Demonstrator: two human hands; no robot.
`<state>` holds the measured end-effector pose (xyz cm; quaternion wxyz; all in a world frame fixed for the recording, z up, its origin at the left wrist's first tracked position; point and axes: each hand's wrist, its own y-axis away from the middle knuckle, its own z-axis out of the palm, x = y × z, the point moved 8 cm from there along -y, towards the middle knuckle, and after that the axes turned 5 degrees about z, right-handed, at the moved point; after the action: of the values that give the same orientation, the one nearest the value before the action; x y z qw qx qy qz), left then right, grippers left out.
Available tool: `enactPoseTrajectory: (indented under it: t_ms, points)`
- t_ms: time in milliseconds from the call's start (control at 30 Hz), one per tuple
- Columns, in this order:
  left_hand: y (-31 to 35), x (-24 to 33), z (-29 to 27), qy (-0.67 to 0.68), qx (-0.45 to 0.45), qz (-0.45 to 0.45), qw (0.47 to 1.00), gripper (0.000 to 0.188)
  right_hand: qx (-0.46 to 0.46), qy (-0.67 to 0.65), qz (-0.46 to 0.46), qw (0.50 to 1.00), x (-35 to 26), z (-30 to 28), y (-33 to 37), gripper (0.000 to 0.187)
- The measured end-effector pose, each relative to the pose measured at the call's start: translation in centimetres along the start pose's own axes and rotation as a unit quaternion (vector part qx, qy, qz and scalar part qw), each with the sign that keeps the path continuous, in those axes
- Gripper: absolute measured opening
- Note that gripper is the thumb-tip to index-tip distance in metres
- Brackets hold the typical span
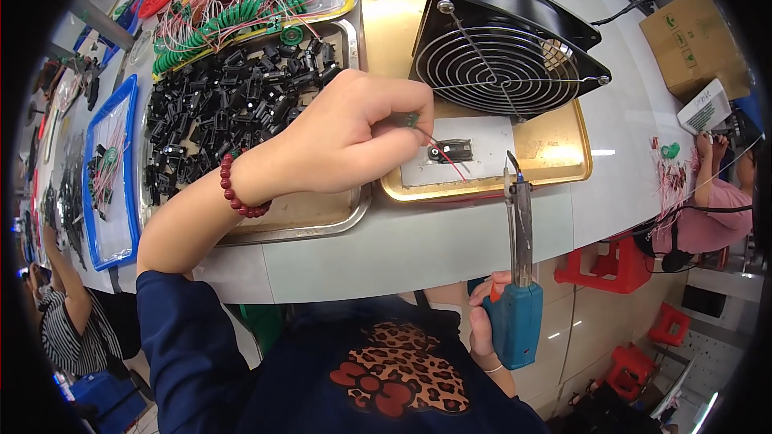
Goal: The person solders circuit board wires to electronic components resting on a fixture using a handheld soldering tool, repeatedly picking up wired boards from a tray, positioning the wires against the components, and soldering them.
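My left hand (358,133), with a dark red bead bracelet (227,185) at its wrist, is closed in a pinch. A bit of a small green circuit board (412,120) shows between thumb and forefinger, and a thin red wire (451,162) trails down from there. Just beyond the fingertips a black plastic part (452,151) lies on a white pad (490,135). My right hand (484,317) grips a blue soldering gun (517,325), fingers by its red trigger. The gun points upward, its tip (515,162) beside the pad's right edge.
A black fan with a wire guard (498,72) stands on the gold tray (575,153) behind the pad. Left of it, a metal tray (354,209) holds many black parts (233,100). Green boards with wires (233,20) fill a yellow-rimmed tray. Co-workers sit at both sides.
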<state>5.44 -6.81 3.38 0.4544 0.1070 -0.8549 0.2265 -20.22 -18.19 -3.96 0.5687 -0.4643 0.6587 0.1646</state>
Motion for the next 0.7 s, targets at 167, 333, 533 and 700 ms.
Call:
enactPoseTrajectory:
  t_ms: [167,333,533,700]
  points:
    - [0.3,0.4,0.5,-0.098,-0.005,0.081,0.992,0.013,0.010,-0.063,0.108,0.992,1.5,0.2,0.9,0.023]
    - [0.3,1.0,0.9,-0.155,-0.025,0.113,0.981,0.018,-0.042,-0.003,0.070,0.997,0.5,0.5,0.5,0.019]
    - [-0.3,-0.1,1.3,-0.132,-0.036,0.064,0.988,0.026,-0.027,-0.009,0.125,0.992,-0.1,0.4,0.6,0.014]
    - [-0.3,0.1,1.3,-0.122,-0.024,0.069,0.990,0.025,-0.065,0.037,0.124,0.989,0.1,0.9,0.6,0.018]
